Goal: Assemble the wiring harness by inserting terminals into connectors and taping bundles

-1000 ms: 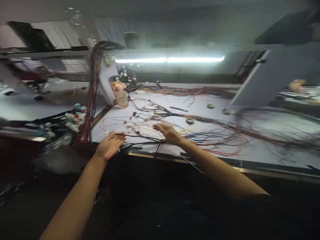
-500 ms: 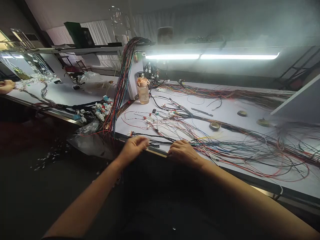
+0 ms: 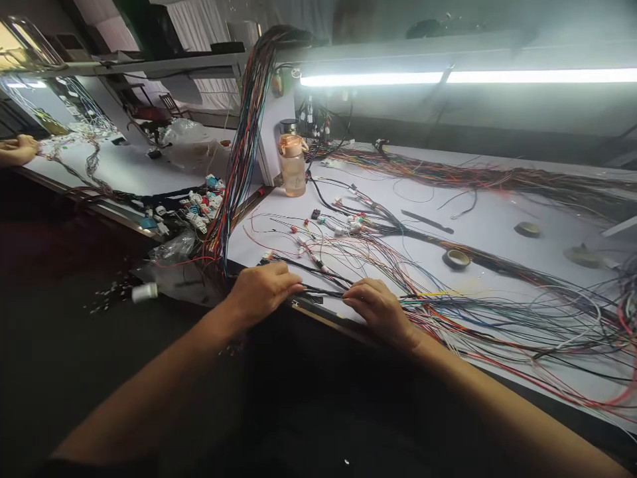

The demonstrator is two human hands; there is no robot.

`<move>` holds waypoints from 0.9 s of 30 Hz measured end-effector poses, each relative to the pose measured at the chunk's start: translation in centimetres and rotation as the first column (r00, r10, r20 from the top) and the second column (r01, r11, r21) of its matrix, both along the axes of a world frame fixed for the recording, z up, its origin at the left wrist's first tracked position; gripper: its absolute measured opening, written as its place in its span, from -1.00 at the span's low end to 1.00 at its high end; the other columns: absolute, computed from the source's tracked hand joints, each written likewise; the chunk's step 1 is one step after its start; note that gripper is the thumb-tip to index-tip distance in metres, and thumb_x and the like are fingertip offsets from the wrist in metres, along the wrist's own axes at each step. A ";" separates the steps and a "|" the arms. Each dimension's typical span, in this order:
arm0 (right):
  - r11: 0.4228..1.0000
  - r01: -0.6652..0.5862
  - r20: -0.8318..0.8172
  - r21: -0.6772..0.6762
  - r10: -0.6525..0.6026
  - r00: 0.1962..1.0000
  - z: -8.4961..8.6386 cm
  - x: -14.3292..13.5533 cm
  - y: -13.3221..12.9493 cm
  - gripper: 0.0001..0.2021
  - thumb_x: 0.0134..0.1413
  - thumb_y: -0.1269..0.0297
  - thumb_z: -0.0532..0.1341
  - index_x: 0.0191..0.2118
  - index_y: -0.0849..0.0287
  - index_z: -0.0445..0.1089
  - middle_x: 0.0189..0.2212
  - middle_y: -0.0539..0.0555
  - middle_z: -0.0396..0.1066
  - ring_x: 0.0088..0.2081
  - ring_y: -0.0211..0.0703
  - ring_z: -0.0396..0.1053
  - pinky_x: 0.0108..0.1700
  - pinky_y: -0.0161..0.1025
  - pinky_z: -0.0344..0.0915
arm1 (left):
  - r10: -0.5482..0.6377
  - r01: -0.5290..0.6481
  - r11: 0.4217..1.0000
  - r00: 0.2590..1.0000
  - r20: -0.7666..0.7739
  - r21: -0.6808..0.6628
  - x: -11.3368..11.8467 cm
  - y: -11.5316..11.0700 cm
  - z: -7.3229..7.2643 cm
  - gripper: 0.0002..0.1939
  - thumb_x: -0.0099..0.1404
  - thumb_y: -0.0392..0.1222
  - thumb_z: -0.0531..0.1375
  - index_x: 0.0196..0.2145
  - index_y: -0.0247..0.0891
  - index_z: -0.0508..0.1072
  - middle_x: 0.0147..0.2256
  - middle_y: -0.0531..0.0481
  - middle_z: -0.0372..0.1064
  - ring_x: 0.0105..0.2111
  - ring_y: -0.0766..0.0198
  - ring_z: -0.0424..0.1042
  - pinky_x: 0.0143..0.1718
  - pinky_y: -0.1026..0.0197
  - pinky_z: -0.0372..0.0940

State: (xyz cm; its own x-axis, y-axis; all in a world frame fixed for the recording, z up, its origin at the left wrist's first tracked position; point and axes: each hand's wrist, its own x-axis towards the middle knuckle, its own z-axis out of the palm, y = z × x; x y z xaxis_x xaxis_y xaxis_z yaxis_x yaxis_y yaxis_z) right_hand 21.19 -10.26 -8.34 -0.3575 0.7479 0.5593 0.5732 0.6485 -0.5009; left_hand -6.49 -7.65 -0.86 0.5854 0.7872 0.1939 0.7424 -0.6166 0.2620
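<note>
My left hand (image 3: 263,290) is closed at the table's front edge, its thumb and fingertips pinching a thin black-wrapped wire bundle (image 3: 326,293). A short way to the right, my right hand (image 3: 379,307) grips the same bundle, fingers curled over it. Between the two hands the bundle runs nearly straight, just above the table edge. Beyond my right hand, loose coloured wires (image 3: 478,312) fan out over the white tabletop. White connectors (image 3: 354,224) on another branched wire harness (image 3: 428,237) lie behind my hands.
A peach-lidded bottle (image 3: 292,166) stands by the shelf post. Thick wires (image 3: 251,126) hang from the shelf. A tape roll (image 3: 456,259) lies on the table. At far left is another person's hand (image 3: 18,151). A blurred white object (image 3: 144,292) shows near a plastic bag (image 3: 174,272).
My left hand has come down onto the bundle, its fingers now pinching it. The view has shifted closer to the table. A blurred white object has appeared at the lower left.
</note>
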 end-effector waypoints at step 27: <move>0.993 -0.019 0.292 -0.113 0.051 0.955 1.9 0.4 1.4 -0.76 0.33 0.26 0.03 -0.09 0.13 0.43 -0.12 0.10 0.51 -0.15 -0.11 0.37 -0.12 -0.13 0.23 | -0.302 0.310 0.932 0.951 -0.074 0.187 4.2 3.6 -6.6 -0.50 0.27 0.08 0.18 0.05 -0.29 0.37 -0.10 -0.20 0.38 -0.02 0.07 0.34 0.16 -0.07 0.11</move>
State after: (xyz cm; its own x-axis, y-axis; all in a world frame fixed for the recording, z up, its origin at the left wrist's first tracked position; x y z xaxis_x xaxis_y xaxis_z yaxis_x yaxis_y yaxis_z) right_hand 21.62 -8.83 -6.46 -0.5208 0.7821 0.3423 0.6833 0.6222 -0.3821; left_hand -2.26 -4.04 -7.48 0.8032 0.5182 0.2939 0.5176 -0.8512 0.0863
